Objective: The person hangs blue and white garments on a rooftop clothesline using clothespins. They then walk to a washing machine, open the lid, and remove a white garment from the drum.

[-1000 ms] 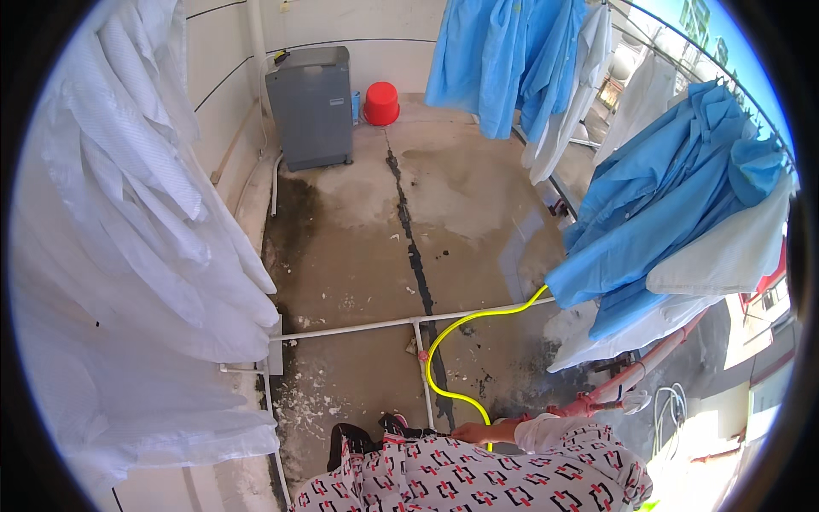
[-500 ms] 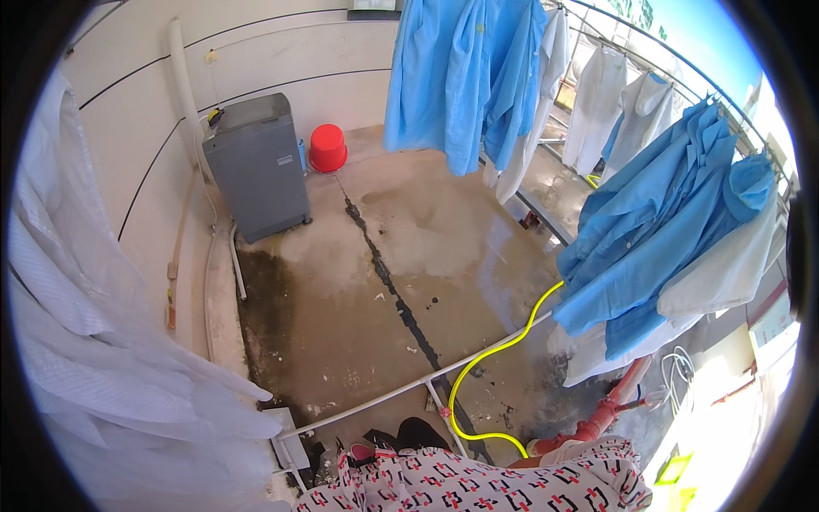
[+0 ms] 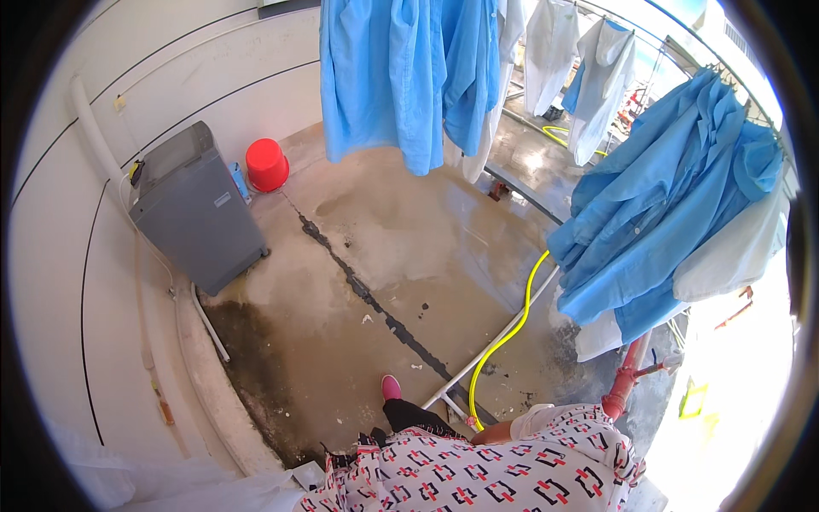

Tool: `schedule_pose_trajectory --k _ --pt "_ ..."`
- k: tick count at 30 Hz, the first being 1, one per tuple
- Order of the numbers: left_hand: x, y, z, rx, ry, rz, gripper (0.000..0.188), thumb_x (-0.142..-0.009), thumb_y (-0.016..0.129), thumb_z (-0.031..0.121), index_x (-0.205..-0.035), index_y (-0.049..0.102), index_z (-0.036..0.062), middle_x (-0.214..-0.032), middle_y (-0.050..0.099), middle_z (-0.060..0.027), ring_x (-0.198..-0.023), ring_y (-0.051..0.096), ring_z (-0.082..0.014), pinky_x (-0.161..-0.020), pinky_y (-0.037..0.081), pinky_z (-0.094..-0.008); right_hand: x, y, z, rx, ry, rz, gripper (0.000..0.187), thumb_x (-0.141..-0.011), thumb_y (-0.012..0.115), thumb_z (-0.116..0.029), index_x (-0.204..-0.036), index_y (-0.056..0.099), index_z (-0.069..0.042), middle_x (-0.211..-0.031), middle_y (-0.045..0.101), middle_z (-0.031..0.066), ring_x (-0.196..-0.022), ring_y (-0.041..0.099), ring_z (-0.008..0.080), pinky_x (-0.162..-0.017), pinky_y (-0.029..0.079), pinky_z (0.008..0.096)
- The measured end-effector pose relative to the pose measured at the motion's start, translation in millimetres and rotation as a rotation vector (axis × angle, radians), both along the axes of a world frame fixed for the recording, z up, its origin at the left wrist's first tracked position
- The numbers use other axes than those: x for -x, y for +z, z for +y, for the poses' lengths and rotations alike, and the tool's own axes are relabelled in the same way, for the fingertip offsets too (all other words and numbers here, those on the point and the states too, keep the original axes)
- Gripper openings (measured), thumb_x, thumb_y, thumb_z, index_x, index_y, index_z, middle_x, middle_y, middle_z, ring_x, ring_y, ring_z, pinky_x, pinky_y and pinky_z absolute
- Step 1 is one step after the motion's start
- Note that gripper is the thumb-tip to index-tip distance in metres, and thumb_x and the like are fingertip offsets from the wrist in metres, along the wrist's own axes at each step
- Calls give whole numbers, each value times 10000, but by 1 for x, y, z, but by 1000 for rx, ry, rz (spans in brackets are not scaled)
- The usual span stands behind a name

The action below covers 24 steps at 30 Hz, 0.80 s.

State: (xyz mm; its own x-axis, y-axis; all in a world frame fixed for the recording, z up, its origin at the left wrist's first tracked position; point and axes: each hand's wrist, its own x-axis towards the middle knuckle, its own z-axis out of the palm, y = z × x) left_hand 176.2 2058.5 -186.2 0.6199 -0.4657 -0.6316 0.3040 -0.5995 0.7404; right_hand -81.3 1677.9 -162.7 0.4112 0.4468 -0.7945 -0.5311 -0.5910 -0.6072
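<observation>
**Hands mostly hidden under torso on a wet laundry terrace**

The only skin showing is a short stretch of the right arm (image 3: 493,433) at the top edge of the patterned shirt (image 3: 478,478), with a pale cloth or cuff (image 3: 536,418) right against it. No fingers show, so I cannot tell whether that hand is closed on the cloth or just lying beside it. The left hand is out of frame, probably tucked under the body, since the camera looks straight down the chest.

Nearest the arm:
- The yellow hose (image 3: 512,328) ends just ahead of it and curls away up and to the right.
- The white pipe (image 3: 495,350) runs beside the hose, low along the floor.
- The red standpipe (image 3: 625,375) is upright, near on the right. It is likely the water source, which would explain the hose lying here.
- A pink shoe (image 3: 391,386) is just left of the arm, planted on the wet concrete.

Further from the arm:
- A bunch of blue gowns (image 3: 657,222) hangs up and to the right, crowded on hangers.
- More blue gowns (image 3: 384,77) and white garments (image 3: 546,51) hang well ahead. They are off the floor and spread out, presumably to dry.
- The grey washing machine (image 3: 192,209) and red bucket (image 3: 266,164) are far ahead on the left, against the wall.
</observation>
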Motion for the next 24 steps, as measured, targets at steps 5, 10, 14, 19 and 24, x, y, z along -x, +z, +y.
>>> schedule_pose_trajectory --k 5,10,14,19,24 --pt "-74 -9 -12 -44 44 4 222 -817 670 250 -970 669 90 -840 666 -58 -792 620 -129 -726 487 -281 -149 5 -62 387 242 -314 146 -777 561 -193 -852 661 -116 -802 656 120 -781 631 305 -662 483 400" --pt "-104 -16 18 -50 99 -19 221 -812 674 245 -973 670 94 -841 669 -63 -796 625 -134 -730 489 -284 -263 8 -96 351 -123 -477 108 -780 571 -197 -831 659 -161 -824 674 59 -777 637 263 -662 488 373" --pt "-131 -30 24 7 90 -81 221 -808 678 241 -976 671 97 -841 670 -66 -800 629 -137 -733 491 -286 -344 16 -88 305 -252 -445 107 -810 571 -222 -848 653 -164 -834 675 45 -773 638 243 -684 492 346" --pt "-224 10 -39 66 175 -74 248 -808 677 258 -988 667 87 -818 669 -99 -788 642 -161 -733 497 -297 -452 28 -57 176 -263 -461 135 -833 588 -201 -917 634 -106 -844 663 101 -776 635 278 -705 492 349" --pt "-332 -23 -31 24 28 -322 259 -818 668 283 -1000 666 99 -806 680 -104 -733 652 -146 -673 497 -291 -557 36 -45 121 -243 -656 128 -812 622 -194 -908 640 -111 -796 653 102 -748 632 284 -678 490 343"
